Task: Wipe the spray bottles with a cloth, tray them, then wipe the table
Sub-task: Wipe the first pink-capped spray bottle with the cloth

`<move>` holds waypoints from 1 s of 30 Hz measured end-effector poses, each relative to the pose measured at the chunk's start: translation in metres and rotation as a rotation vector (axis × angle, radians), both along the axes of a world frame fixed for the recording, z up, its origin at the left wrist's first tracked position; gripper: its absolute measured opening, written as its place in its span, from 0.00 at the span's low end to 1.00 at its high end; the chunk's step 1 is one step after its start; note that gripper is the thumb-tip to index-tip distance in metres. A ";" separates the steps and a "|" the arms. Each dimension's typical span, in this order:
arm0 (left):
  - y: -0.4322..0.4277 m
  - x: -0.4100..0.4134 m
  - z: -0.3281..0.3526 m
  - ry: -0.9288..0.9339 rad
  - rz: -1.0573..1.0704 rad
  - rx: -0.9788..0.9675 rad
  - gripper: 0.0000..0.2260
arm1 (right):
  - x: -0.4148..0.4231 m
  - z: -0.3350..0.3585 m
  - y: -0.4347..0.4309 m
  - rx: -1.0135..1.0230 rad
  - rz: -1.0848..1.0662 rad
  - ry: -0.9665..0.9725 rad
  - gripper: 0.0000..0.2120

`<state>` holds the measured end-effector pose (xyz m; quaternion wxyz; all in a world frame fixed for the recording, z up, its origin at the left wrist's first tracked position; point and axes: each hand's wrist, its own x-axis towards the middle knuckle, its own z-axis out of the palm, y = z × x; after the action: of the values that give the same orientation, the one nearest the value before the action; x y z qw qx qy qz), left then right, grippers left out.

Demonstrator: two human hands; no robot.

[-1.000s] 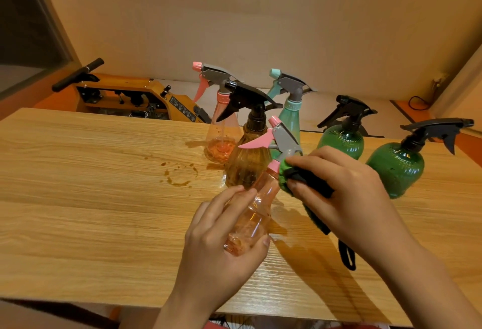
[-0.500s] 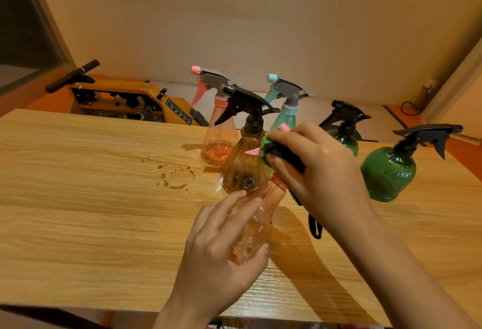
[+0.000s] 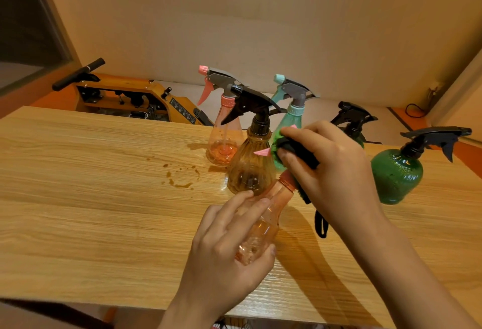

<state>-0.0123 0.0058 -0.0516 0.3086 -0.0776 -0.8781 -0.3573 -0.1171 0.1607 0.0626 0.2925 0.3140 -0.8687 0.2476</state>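
Six spray bottles are in view, and we see no tray. Nearest us, close to the near edge of the table [image 3: 91, 211], the left hand [image 3: 221, 258] has its grip curled round the body of a tilted pink bottle [image 3: 263, 227]. The bottle appears lifted off the wood, its base toward us and its head toward the far edge.

Just beyond, the right hand [image 3: 333, 169] has its grip pinched on a green-and-black cloth [image 3: 276, 146] wrapped over that bottle's spray head, so that only pink tips of the head show.

We judge the trigger the main hazard: pressure through the cloth could squeeze it and spray any liquid left inside onto the table. The covered head lies just beside an amber bottle [image 3: 247, 169]. A wide stroke could knock that into the standing pink bottle [image 3: 221, 140] and the teal bottle [image 3: 293, 117] behind it, near the far edge. A cloth loop [image 3: 320, 224] hangs below the right hand and could snag.

Toward the right edge stand a round green bottle [image 3: 396, 174] and, partly hidden behind the right hand, a darker bottle [image 3: 352, 120]; the right forearm could sweep either over. Brown drip marks [image 3: 182, 177] lie left of the amber bottle, not yet wiped. Beyond the far edge sits an orange machine [image 3: 135, 99].
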 end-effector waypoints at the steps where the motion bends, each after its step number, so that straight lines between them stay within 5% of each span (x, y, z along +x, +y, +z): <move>1: 0.000 0.000 0.000 -0.003 0.002 0.003 0.30 | 0.002 -0.002 -0.002 0.039 0.018 0.011 0.16; 7: 0.000 0.001 0.000 -0.003 0.000 -0.011 0.30 | -0.001 -0.002 0.001 -0.030 0.006 0.022 0.16; 11: 0.000 0.001 0.000 -0.007 0.008 -0.016 0.29 | 0.007 -0.008 -0.007 0.126 0.043 0.065 0.17; 18: -0.003 0.002 0.001 -0.016 0.001 0.042 0.30 | -0.009 0.003 0.019 -0.075 -0.051 -0.022 0.17; 24: -0.004 0.001 0.001 -0.016 0.000 0.073 0.31 | -0.007 0.006 0.029 0.053 0.033 -0.113 0.19; 30: -0.002 0.002 0.001 0.006 -0.035 0.032 0.31 | -0.015 0.015 0.024 -0.032 0.016 -0.052 0.17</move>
<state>-0.0107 0.0036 -0.0504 0.3060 -0.0890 -0.8699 -0.3765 -0.1325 0.1843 0.0780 0.2728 0.3096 -0.8693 0.2720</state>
